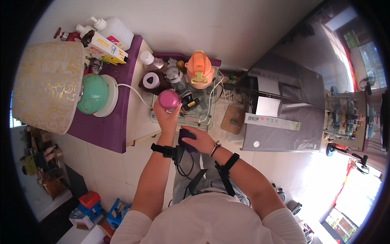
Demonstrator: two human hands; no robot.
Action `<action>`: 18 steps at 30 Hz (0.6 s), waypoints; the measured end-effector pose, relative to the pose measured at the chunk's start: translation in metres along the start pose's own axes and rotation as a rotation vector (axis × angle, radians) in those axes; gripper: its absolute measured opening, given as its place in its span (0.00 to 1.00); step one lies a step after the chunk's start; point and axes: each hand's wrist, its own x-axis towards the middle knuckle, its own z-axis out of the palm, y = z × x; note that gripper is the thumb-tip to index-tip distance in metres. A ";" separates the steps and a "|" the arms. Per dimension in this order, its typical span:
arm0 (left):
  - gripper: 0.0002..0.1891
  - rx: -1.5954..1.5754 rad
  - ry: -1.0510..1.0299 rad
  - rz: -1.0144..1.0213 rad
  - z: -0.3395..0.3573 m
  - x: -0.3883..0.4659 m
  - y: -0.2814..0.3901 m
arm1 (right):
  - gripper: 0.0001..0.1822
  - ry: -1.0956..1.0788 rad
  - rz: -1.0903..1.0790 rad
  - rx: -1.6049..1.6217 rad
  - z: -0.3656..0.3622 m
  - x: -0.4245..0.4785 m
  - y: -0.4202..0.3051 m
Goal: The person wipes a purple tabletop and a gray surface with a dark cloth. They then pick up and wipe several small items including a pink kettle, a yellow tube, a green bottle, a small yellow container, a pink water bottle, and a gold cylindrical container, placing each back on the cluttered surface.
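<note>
My left hand (167,117) is closed around a bottle with a round pink lid (169,99), over the near left part of a glass-topped shelf (191,123). Nearer my body, my right hand (198,139) grips a dark purple cloth (186,140). Just beyond the pink lid are a dark bottle with a pale lid (151,82) and a clear glass jar (174,75). An orange water bottle (199,70) with a yellow-green handle stands farther back, and a clear bottle with a white cap (149,59) is at the back left.
Cables and small electronics (191,103) lie on the glass. To the left, a purple-topped cabinet (122,122) bears a table lamp (93,93), a toothpaste box (105,48) and white pump bottles (117,32). Right of the shelf are a brown board (233,119) and a grey-covered surface (274,137).
</note>
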 end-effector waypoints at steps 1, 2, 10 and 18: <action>0.38 0.002 0.031 -0.015 0.002 0.000 -0.003 | 0.28 -0.004 0.020 0.004 -0.002 0.000 -0.003; 0.38 0.003 0.062 -0.030 0.004 -0.001 -0.007 | 0.28 -0.008 0.039 0.009 -0.004 0.000 -0.005; 0.37 0.032 0.118 -0.140 0.008 0.003 -0.012 | 0.27 0.016 0.070 0.025 -0.010 0.004 -0.004; 0.40 -0.017 0.040 -0.170 0.003 0.009 -0.009 | 0.26 0.060 0.047 0.019 -0.011 0.003 0.003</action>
